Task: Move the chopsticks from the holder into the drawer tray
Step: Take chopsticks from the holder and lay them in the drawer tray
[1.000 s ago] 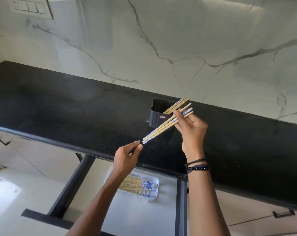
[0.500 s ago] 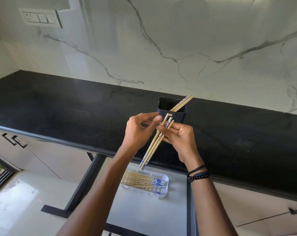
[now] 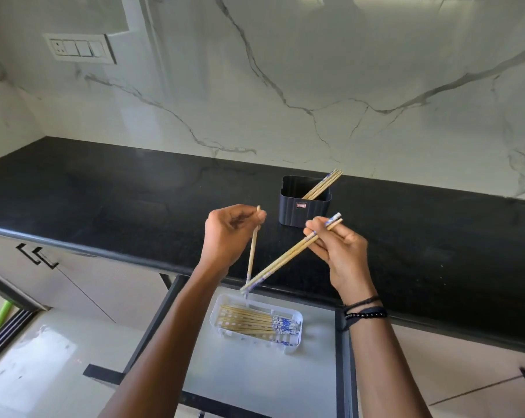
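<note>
A black holder [image 3: 303,208] stands on the dark counter with a few bamboo chopsticks [image 3: 323,184] leaning out to its right. My left hand [image 3: 229,232] pinches one chopstick [image 3: 251,254] near its top end, hanging almost upright. My right hand [image 3: 338,248] grips two or three chopsticks [image 3: 282,259] slanting down to the left, their lower tips crossing the single one. Below both, a white tray [image 3: 217,310] lies in the open drawer and holds several chopsticks [image 3: 255,322] laid lengthwise.
The black counter [image 3: 119,200] runs across the view under a marble wall with a switch plate [image 3: 79,49]. The open drawer [image 3: 255,378] has a grey floor and dark frame. Cabinet handles [image 3: 36,254] sit at the left.
The bundle held between both hands has split: my left hand took one chopstick away to the left and turned it upright, while my right hand keeps the others. Both hands moved down from the holder.
</note>
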